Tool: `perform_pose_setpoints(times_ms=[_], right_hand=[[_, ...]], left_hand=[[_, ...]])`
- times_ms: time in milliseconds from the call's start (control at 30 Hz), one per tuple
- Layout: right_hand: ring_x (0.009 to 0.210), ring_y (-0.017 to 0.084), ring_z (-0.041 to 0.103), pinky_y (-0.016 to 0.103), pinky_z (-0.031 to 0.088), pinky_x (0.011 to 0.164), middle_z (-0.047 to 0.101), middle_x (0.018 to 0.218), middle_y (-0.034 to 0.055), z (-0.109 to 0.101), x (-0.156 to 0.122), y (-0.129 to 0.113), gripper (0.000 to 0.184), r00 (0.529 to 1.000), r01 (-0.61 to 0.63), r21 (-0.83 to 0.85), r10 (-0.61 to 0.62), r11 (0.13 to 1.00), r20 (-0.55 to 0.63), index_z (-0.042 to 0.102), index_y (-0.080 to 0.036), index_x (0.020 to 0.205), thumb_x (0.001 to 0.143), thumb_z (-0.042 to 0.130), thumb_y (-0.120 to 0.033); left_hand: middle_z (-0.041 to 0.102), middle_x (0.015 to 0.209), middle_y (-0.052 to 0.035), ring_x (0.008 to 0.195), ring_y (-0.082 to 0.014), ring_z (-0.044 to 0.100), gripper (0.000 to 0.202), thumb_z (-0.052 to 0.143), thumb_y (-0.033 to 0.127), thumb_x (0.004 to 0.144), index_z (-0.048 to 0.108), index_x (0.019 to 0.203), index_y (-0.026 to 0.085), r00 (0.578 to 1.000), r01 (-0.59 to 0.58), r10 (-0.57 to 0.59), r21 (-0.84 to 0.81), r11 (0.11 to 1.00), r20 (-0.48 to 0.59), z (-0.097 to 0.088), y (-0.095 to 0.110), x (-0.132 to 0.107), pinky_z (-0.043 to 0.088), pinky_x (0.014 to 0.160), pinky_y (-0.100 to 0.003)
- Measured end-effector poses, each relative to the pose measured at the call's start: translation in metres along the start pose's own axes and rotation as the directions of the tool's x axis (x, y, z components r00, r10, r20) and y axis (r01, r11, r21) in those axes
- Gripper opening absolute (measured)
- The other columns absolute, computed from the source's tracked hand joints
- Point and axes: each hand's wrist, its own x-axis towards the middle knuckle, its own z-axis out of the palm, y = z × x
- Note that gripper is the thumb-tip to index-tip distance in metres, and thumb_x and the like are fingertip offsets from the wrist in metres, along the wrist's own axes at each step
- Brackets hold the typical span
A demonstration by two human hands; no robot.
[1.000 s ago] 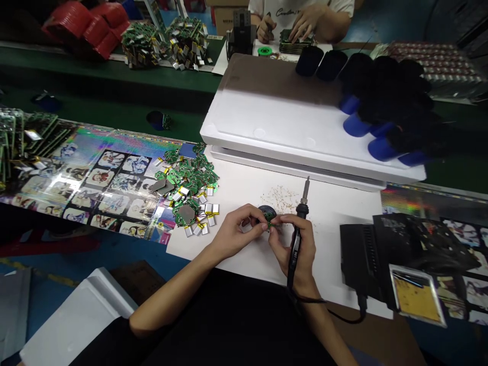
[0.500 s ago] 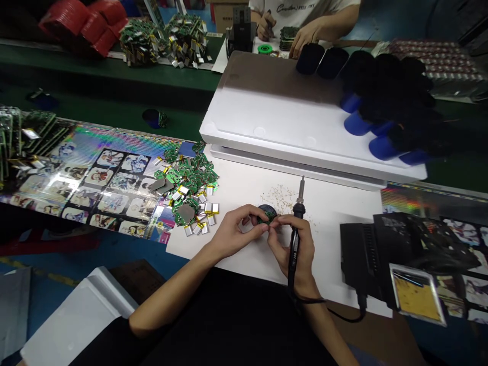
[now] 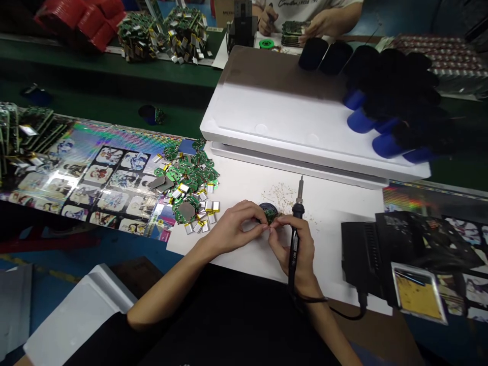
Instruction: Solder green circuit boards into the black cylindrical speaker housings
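Note:
My right hand (image 3: pixel 299 249) is closed round a soldering iron (image 3: pixel 293 254), whose bare tip points up and away from me. Its thumb and forefinger also pinch together, meeting the fingertips of my left hand (image 3: pixel 244 226). That left hand is closed in a pinch too; whatever sits between the fingertips is too small to make out. Just beyond the fingers lies a round dark housing (image 3: pixel 270 207) with a green circuit board inside, partly covered by my hands. To the left spreads a pile of green circuit boards (image 3: pixel 194 173) with silver battery cells (image 3: pixel 209 206).
Small crumbs (image 3: pixel 282 193) lie on the white sheet (image 3: pixel 244 178). Behind it stands a white foam block (image 3: pixel 267 112) bearing several blue cups (image 3: pixel 360 121). A black soldering station (image 3: pixel 360 254) and a tray with yellow sponge (image 3: pixel 417 292) are at right. A co-worker's hand (image 3: pixel 324 23) is opposite.
My left hand has shifted slightly, its fingers higher and more of the housing showing. My right hand keeps its hold on the iron. The co-worker's hand opposite has risen beside a stack of boards.

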Motion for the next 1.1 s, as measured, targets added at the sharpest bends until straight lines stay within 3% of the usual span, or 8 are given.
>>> perform_pose_setpoints(times_ms=[133, 233, 300, 367, 467, 633, 833, 1100], right_hand=[[0.092, 0.02, 0.075, 0.04, 0.061, 0.093, 0.074, 0.096, 0.0006, -0.014, -0.002, -0.003, 0.026, 0.998, -0.041, 0.047, 0.043, 0.998, -0.035, 0.066, -0.026, 0.116, 0.092, 0.072, -0.017], [0.068, 0.017, 0.07, 0.033, 0.059, 0.07, 0.072, 0.078, -0.0001, -0.031, -0.002, -0.01, 0.015, 0.984, -0.146, 0.2, 0.164, 0.969, -0.075, 0.067, -0.023, 0.114, 0.1, 0.062, -0.028], [0.05, 0.015, 0.057, 0.027, 0.046, 0.049, 0.064, 0.062, -0.0039, -0.042, -0.001, -0.014, 0.027, 0.962, -0.223, 0.346, 0.262, 0.911, -0.072, 0.064, -0.023, 0.123, 0.103, 0.056, -0.039], [0.047, 0.014, 0.053, 0.022, 0.036, 0.042, 0.062, 0.061, -0.0057, -0.052, 0.001, -0.016, 0.04, 0.941, -0.268, 0.438, 0.331, 0.858, -0.073, 0.057, -0.026, 0.133, 0.099, 0.061, -0.046], [0.057, 0.016, 0.06, 0.023, 0.041, 0.043, 0.068, 0.073, -0.0023, -0.064, 0.004, -0.012, 0.039, 0.928, -0.294, 0.49, 0.368, 0.82, -0.059, 0.061, -0.029, 0.126, 0.092, 0.071, -0.045], [0.053, 0.013, 0.059, 0.025, 0.043, 0.044, 0.07, 0.075, 0.0003, -0.073, -0.002, -0.006, 0.019, 0.934, -0.307, 0.255, 0.342, 0.917, -0.105, 0.078, -0.022, 0.107, 0.09, 0.078, -0.032], [0.046, 0.012, 0.057, 0.024, 0.04, 0.039, 0.069, 0.068, -0.0007, -0.07, -0.009, -0.008, 0.017, 0.939, -0.245, 0.11, 0.264, 0.963, -0.22, 0.08, -0.019, 0.095, 0.094, 0.075, -0.035], [0.059, 0.014, 0.065, 0.025, 0.05, 0.052, 0.071, 0.076, 0.0001, -0.068, -0.007, -0.004, 0.015, 0.98, -0.187, 0.0, 0.187, 0.982, -0.068, 0.077, -0.022, 0.091, 0.091, 0.077, -0.037]], left_hand=[[0.075, 0.101, -0.0076, 0.097, -0.0198, 0.068, 0.003, 0.068, 0.018, 0.101, 0.07, 0.1, 0.018, 0.998, -0.057, 0.06, 0.12, 0.991, -0.02, -0.008, -0.006, 0.003, 0.054, 0.088, -0.034], [0.077, 0.102, -0.0076, 0.099, -0.0202, 0.069, 0.006, 0.064, 0.017, 0.103, 0.07, 0.1, 0.018, 0.989, -0.142, 0.132, 0.214, 0.966, 0.062, -0.013, -0.012, 0.007, 0.053, 0.092, -0.036], [0.078, 0.103, -0.0072, 0.098, -0.0199, 0.069, 0.008, 0.063, 0.018, 0.104, 0.07, 0.1, 0.018, 0.98, -0.181, 0.155, 0.236, 0.955, 0.123, -0.015, -0.015, 0.01, 0.053, 0.093, -0.036], [0.078, 0.104, -0.007, 0.099, -0.0202, 0.068, 0.009, 0.061, 0.018, 0.105, 0.069, 0.1, 0.018, 0.973, -0.195, 0.156, 0.246, 0.949, 0.172, -0.015, -0.016, 0.012, 0.054, 0.093, -0.035], [0.078, 0.105, -0.0072, 0.102, -0.0212, 0.068, 0.011, 0.059, 0.018, 0.105, 0.069, 0.101, 0.018, 0.964, -0.189, 0.13, 0.256, 0.948, 0.232, -0.016, -0.015, 0.015, 0.054, 0.093, -0.035], [0.078, 0.105, -0.0071, 0.101, -0.0209, 0.068, 0.013, 0.057, 0.017, 0.105, 0.069, 0.1, 0.019, 0.957, -0.188, 0.126, 0.226, 0.956, 0.262, -0.018, -0.014, 0.019, 0.054, 0.094, -0.036], [0.077, 0.105, -0.0071, 0.102, -0.0213, 0.068, 0.012, 0.057, 0.016, 0.104, 0.068, 0.099, 0.019, 0.953, -0.182, 0.116, 0.224, 0.957, 0.278, -0.019, -0.013, 0.02, 0.053, 0.095, -0.036], [0.077, 0.106, -0.0064, 0.102, -0.0212, 0.067, 0.011, 0.058, 0.014, 0.102, 0.067, 0.098, 0.02, 0.95, -0.164, 0.091, 0.23, 0.959, 0.298, -0.02, -0.015, 0.021, 0.052, 0.095, -0.035]])
